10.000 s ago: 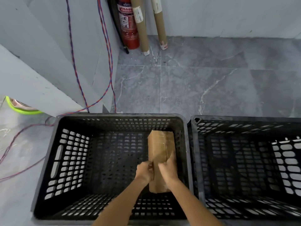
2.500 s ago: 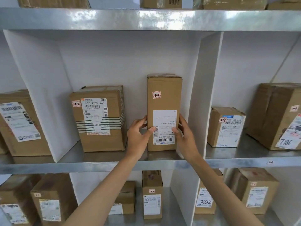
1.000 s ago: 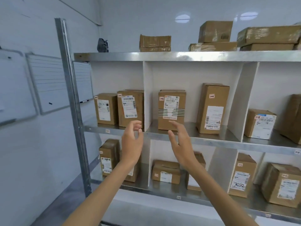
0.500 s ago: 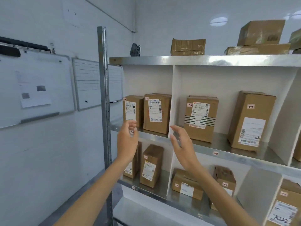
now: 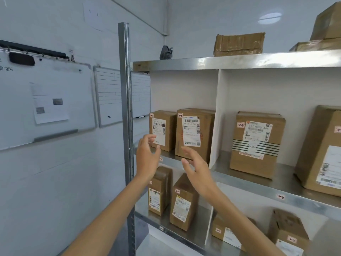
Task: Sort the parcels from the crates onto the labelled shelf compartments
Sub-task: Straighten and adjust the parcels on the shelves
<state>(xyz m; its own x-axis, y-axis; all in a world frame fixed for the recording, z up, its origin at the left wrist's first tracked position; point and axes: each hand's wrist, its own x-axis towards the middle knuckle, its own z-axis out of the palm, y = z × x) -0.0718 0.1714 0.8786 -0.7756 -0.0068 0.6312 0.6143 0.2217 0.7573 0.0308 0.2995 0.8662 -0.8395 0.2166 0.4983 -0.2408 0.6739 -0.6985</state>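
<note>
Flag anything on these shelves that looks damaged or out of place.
The parcel on the top shelf looks battered: its cardboard is creased and wrinkled, and its top edge is uneven. Nothing else stands out.

Eleven cardboard parcels (image 5: 256,143), two wall whiteboards (image 5: 46,100), two bare hands (image 5: 147,159)

Glossy metal shelf (image 5: 239,60), matt cardboard parcels (image 5: 256,143), paper labels (image 5: 191,131)
</note>
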